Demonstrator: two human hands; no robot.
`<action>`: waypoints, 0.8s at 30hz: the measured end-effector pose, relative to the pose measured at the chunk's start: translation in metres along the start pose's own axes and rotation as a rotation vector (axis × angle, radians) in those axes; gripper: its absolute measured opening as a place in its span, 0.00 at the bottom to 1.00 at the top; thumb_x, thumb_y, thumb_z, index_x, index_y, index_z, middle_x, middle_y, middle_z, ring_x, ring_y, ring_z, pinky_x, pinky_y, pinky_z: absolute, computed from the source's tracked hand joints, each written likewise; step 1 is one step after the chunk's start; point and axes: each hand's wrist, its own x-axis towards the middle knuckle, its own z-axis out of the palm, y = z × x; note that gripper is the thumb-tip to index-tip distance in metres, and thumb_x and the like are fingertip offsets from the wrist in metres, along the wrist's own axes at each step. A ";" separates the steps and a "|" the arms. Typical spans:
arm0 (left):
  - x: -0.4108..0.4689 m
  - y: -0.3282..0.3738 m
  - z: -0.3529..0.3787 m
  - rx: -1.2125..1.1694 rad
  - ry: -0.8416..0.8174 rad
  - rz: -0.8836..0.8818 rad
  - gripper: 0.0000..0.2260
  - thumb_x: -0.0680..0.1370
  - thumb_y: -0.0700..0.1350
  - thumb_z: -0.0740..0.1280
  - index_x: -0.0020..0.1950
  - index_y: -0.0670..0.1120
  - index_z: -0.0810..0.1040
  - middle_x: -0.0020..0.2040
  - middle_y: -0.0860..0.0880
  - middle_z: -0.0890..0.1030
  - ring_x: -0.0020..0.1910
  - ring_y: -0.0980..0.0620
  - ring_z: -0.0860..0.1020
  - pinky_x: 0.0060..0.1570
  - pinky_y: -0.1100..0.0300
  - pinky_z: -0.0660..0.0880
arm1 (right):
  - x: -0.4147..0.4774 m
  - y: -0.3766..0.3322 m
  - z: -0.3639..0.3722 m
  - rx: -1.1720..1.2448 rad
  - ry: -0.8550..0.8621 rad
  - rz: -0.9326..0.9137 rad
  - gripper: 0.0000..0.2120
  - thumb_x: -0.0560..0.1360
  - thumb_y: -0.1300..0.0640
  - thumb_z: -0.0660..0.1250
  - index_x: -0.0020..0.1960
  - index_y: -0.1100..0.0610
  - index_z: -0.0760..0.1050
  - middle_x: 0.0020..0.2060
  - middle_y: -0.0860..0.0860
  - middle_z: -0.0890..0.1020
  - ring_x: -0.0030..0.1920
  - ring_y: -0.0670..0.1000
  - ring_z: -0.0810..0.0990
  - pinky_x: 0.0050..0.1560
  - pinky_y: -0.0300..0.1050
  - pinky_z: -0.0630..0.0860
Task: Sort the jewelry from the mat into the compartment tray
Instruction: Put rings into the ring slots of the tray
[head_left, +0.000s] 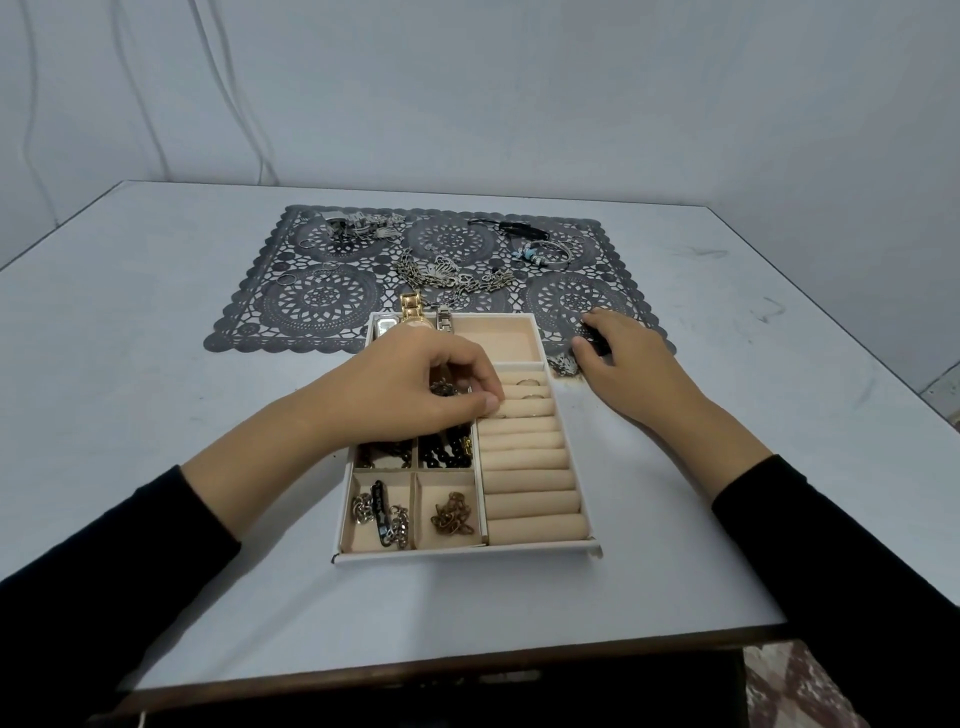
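Bare hands (415, 384), long black sleeves (104, 571)

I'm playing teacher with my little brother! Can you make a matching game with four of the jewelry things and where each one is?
Things:
1. Gold metal wristwatch
2. Coppery brown chain
3. Silver butterfly-shaped pendant
4. Chunky black chain

Places:
A. In the front small compartment of the white compartment tray, next to the ring rolls
B. On the dark lace-pattern mat, beyond the tray
C. Across the tray's far edge
D. In the compartment just below the left hand

Pairs: 1-C, 2-A, 3-B, 4-D
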 end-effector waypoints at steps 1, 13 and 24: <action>0.000 0.000 0.001 -0.003 0.005 -0.008 0.02 0.74 0.45 0.74 0.46 0.50 0.85 0.43 0.55 0.85 0.45 0.58 0.82 0.50 0.58 0.77 | 0.000 0.000 -0.001 -0.004 0.001 -0.003 0.19 0.80 0.52 0.58 0.67 0.59 0.71 0.63 0.52 0.76 0.64 0.51 0.71 0.56 0.35 0.61; 0.001 0.002 0.002 0.016 0.019 -0.029 0.03 0.72 0.46 0.76 0.45 0.50 0.85 0.42 0.55 0.85 0.46 0.58 0.82 0.50 0.57 0.77 | -0.001 0.000 -0.001 0.000 0.004 -0.011 0.18 0.80 0.52 0.58 0.67 0.59 0.71 0.62 0.52 0.76 0.63 0.51 0.71 0.54 0.34 0.60; 0.000 0.002 0.004 0.000 0.051 -0.054 0.04 0.71 0.47 0.77 0.44 0.50 0.86 0.41 0.54 0.85 0.43 0.57 0.82 0.49 0.55 0.79 | -0.002 -0.001 -0.002 0.019 0.020 -0.008 0.17 0.80 0.53 0.59 0.65 0.60 0.72 0.61 0.54 0.77 0.62 0.52 0.72 0.53 0.36 0.62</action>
